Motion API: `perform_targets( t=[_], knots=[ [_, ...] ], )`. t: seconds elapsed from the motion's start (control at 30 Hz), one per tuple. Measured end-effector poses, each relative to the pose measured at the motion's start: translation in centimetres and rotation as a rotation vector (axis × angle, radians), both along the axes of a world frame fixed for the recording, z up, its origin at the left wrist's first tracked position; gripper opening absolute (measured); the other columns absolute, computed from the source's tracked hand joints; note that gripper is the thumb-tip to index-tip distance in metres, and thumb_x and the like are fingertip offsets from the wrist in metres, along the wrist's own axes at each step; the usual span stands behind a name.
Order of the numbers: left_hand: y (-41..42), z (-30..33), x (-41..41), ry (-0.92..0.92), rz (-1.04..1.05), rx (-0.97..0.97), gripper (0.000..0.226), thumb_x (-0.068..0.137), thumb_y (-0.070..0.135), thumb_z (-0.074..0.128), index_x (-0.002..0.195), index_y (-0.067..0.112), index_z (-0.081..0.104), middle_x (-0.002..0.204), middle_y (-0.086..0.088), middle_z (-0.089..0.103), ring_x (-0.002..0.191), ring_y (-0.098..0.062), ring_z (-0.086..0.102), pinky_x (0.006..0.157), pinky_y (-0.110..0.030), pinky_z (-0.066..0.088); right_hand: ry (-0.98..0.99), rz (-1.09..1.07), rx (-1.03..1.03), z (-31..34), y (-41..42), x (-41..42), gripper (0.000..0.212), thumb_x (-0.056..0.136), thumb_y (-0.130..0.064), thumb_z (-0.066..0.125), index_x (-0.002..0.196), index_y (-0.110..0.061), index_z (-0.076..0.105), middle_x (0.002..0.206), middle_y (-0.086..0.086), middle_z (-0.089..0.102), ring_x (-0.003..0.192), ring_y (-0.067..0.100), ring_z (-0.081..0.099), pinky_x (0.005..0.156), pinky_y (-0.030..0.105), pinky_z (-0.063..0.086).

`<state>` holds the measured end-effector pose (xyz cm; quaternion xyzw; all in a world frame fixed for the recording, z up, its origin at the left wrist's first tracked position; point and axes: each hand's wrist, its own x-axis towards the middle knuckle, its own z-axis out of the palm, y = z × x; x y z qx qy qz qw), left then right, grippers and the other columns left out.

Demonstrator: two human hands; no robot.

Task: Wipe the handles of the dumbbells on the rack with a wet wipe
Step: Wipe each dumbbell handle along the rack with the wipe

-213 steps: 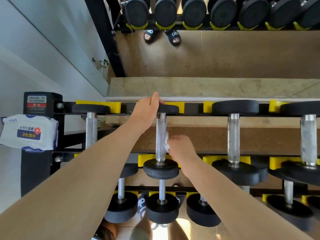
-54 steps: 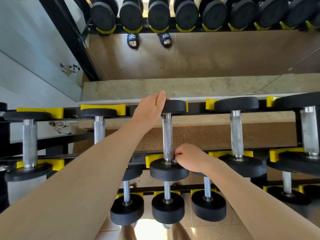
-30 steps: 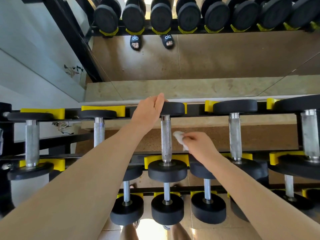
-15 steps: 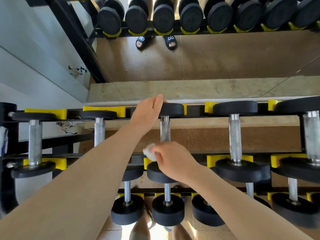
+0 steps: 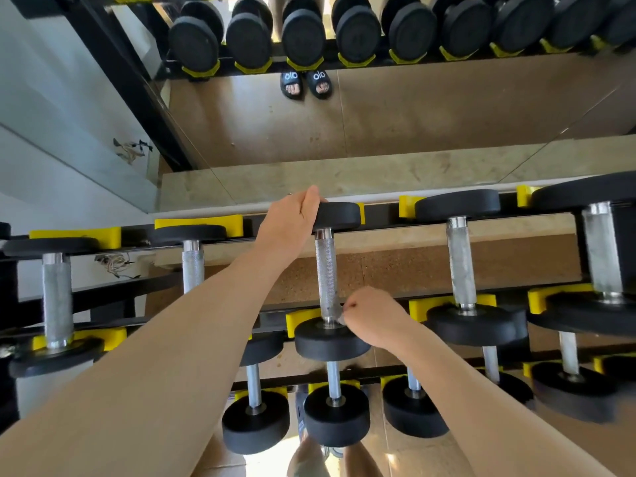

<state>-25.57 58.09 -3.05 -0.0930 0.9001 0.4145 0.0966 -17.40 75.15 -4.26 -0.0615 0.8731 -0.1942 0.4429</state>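
My right hand [image 5: 373,316] pinched the wet wipe [image 5: 340,319] at the third handle's [image 5: 326,275] base; my left hand [image 5: 290,223] curled over its far head [image 5: 339,215]; the handles to its right looked unwiped.

Both bare forearms reach forward, nearly straight. The left hand [image 5: 292,222] lies palm-down, its fingers [image 5: 311,201] together and bent over an edge. The right hand [image 5: 373,316], nearer and lower, is fisted, fingers curled leftward, pinching something small at their tips.
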Motion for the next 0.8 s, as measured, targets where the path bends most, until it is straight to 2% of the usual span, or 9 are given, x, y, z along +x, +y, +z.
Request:
perform_targets(
  t=[0.07, 0.13, 0.23, 0.33, 0.4, 0.47, 0.6, 0.73, 0.8],
  knots=[
    [0.0, 0.2, 0.0, 0.000, -0.019, -0.001, 0.054, 0.108, 0.047, 0.022, 0.106, 0.027, 0.072, 0.091, 0.001, 0.068, 0.087, -0.013, 0.061, 0.089, -0.040, 0.053, -0.021, -0.036, -0.009, 1.2, -0.4, -0.6, 0.027, 0.095, -0.028, 0.053, 0.071, -0.016, 0.057, 0.071, 0.001, 0.056, 0.064, 0.013, 0.053, 0.058, 0.023, 0.042],
    [0.1, 0.3, 0.1, 0.004, -0.028, -0.008, 0.054, 0.108, 0.047, 0.022, 0.106, 0.027, 0.072, 0.090, -0.001, 0.068, 0.087, -0.017, 0.062, 0.089, -0.041, 0.054, -0.028, -0.090, -0.107, 2.8, -1.1, -0.8, 0.022, 0.095, -0.022, 0.050, 0.091, -0.008, 0.067, 0.086, 0.007, 0.064, 0.074, 0.017, 0.057, 0.067, 0.028, 0.048],
    [0.1, 0.7, -0.1, -0.003, -0.044, -0.026, 0.053, 0.109, 0.043, 0.023, 0.107, 0.023, 0.072, 0.095, -0.006, 0.069, 0.091, -0.025, 0.062, 0.089, -0.044, 0.053, 0.322, -0.049, -0.220, 4.3, -3.5, -0.6, 0.030, 0.100, -0.020, 0.043, 0.120, -0.015, 0.065, 0.110, 0.005, 0.068, 0.089, 0.017, 0.064, 0.077, 0.028, 0.054],
    [0.1, 0.8, -0.2, -0.008, -0.043, -0.041, 0.053, 0.109, 0.042, 0.024, 0.107, 0.022, 0.073, 0.098, -0.009, 0.069, 0.095, -0.030, 0.061, 0.092, -0.046, 0.052, 0.597, 0.293, -0.071, 4.2, -4.9, -0.6, 0.027, 0.094, -0.014, 0.050, 0.116, -0.020, 0.065, 0.102, 0.005, 0.068, 0.086, 0.023, 0.064, 0.074, 0.036, 0.057],
    [0.1, 0.8, -0.4, -0.018, -0.040, -0.047, 0.052, 0.108, 0.043, 0.024, 0.101, 0.023, 0.071, 0.096, -0.010, 0.069, 0.095, -0.033, 0.061, 0.093, -0.047, 0.052, 0.598, 0.513, 0.096, 4.1, -5.0, -0.3, 0.021, 0.090, -0.017, 0.055, 0.106, -0.016, 0.068, 0.098, 0.008, 0.069, 0.084, 0.026, 0.065, 0.072, 0.039, 0.059],
    [0.1, 0.8, -0.3, -0.021, -0.038, -0.048, 0.050, 0.108, 0.043, 0.024, 0.096, 0.024, 0.069, 0.093, -0.011, 0.067, 0.094, -0.034, 0.060, 0.092, -0.047, 0.052, 0.501, 0.555, 0.080, 4.4, -4.3, 0.0, 0.025, 0.092, -0.023, 0.056, 0.111, -0.014, 0.069, 0.107, 0.011, 0.070, 0.092, 0.029, 0.067, 0.079, 0.041, 0.059],
    [0.3, 1.0, -0.2, -0.013, -0.019, -0.061, 0.051, 0.109, 0.042, 0.025, 0.095, 0.019, 0.068, 0.088, -0.010, 0.065, 0.092, -0.034, 0.060, 0.089, -0.048, 0.052, 0.156, 0.280, -0.110, 5.1, -0.8, -0.7, 0.032, 0.100, -0.019, 0.042, 0.119, -0.023, 0.069, 0.122, 0.003, 0.066, 0.099, 0.013, 0.063, 0.087, 0.026, 0.051],
    [0.8, 1.6, -0.1, -0.026, -0.025, -0.097, 0.049, 0.109, 0.035, 0.025, 0.094, 0.012, 0.065, 0.080, -0.010, 0.062, 0.085, -0.033, 0.059, 0.083, -0.048, 0.054, 0.210, -0.206, -0.003, 3.2, 0.5, 0.1, 0.026, 0.101, -0.019, 0.042, 0.111, -0.017, 0.066, 0.098, 0.002, 0.068, 0.072, 0.006, 0.058, 0.060, 0.016, 0.042],
    [0.9, 1.6, -0.1, -0.032, -0.037, -0.131, 0.047, 0.108, 0.033, 0.024, 0.093, 0.010, 0.063, 0.079, -0.011, 0.062, 0.083, -0.032, 0.060, 0.080, -0.049, 0.055, 0.123, -0.229, 0.070, 2.1, -0.2, 1.7, 0.021, 0.099, -0.020, 0.045, 0.091, -0.014, 0.064, 0.080, 0.000, 0.063, 0.068, 0.009, 0.059, 0.057, 0.018, 0.045]
  ],
)
